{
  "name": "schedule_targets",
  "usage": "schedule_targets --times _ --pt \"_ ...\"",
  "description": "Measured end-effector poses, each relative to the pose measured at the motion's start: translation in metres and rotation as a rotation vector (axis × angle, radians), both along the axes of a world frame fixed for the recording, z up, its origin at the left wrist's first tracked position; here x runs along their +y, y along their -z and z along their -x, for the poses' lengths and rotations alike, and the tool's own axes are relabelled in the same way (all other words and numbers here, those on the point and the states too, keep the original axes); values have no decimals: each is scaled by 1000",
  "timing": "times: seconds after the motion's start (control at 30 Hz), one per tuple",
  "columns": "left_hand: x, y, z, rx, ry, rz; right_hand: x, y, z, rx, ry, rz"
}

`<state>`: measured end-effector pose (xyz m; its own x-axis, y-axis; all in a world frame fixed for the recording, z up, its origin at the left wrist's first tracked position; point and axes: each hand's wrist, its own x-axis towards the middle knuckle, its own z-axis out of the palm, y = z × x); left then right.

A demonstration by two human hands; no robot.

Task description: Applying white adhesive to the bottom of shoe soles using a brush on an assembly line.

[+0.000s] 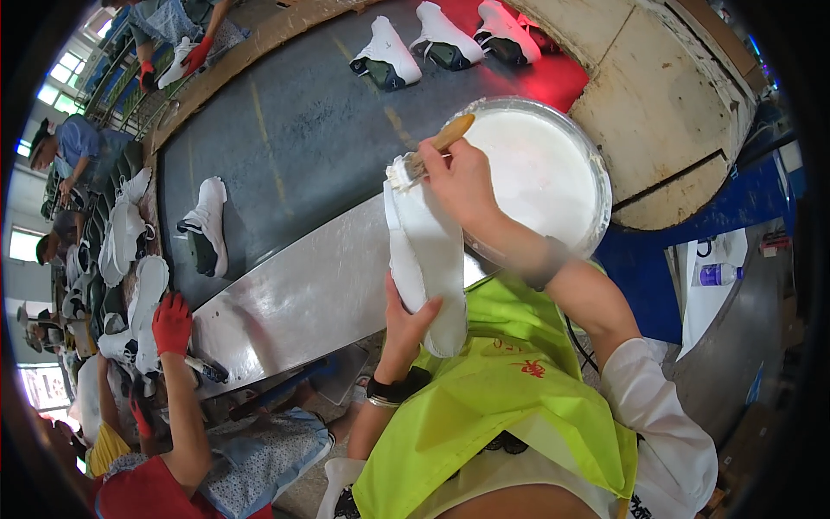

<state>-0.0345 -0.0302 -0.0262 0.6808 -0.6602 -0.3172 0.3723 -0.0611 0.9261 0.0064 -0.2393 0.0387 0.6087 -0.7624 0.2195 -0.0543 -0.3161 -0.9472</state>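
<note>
In my left hand (pixel 405 327) is a white shoe sole (pixel 432 251), gripped by its near end with the thumb across it. My right hand (pixel 464 180) is closed around a brush (pixel 453 132) with a wooden handle. Its white-coated bristles touch the far end of the sole. Just right of the brush stands a round basin (pixel 603 177) of white liquid, partly behind my right forearm. The sole is held over the near edge of a shiny metal strip (pixel 294 290).
Beyond the strip runs a dark conveyor belt (pixel 303 121). White-and-dark shoe uppers stand on it, one shoe (pixel 206 227) at left, several farther off under red light. A co-worker's red glove (pixel 171 324) is at the left, by stacked soles. A worn beige housing (pixel 666 112) stands right.
</note>
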Motion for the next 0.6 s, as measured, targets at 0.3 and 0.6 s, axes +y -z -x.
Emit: schedule_targets --times 0.3,0.6 --pt "-6 4 -1 34 -50 50 19 -26 45 134 -281 -20" --pt "-7 11 5 -3 -114 5 5 -37 12 25 -396 175"
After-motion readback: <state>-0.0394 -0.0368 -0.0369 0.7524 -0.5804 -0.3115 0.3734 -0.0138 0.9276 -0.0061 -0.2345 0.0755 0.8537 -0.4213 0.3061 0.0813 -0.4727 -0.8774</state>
